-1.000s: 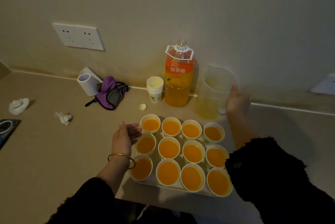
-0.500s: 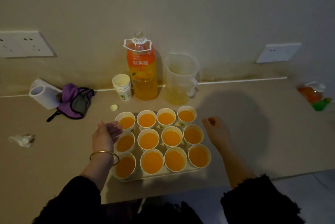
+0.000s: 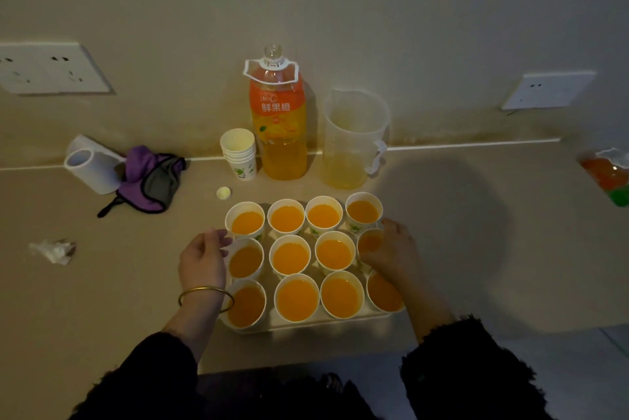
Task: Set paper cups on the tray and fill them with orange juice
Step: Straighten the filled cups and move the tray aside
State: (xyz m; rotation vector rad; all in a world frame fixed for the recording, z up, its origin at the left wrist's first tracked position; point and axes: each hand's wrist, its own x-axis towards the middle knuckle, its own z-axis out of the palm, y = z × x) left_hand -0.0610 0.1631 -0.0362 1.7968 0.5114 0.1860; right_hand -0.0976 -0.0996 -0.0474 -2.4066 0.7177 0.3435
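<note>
Twelve white paper cups (image 3: 291, 258), every one brimming with orange juice, stood three rows of four on the flat white tray (image 3: 340, 322) at the front of the beige worktop (image 3: 476, 249). My left hand (image 3: 202, 258), thin gold bangle (image 3: 204, 293) at the wrist, sat at the tray's left edge, fingers loosely curled beside the back and middle cups, nothing between them that I could see. My right hand (image 3: 391, 249) lay at the right edge, covering part of the middle-row cup; whether it gripped cup or tray, I could not tell. Behind the tray stood the tall orange-labelled juice bottle (image 3: 279, 120), uncapped, a clear plastic jug (image 3: 354, 140) on its right and a stack of spare paper cups (image 3: 240, 155) on its left.
</note>
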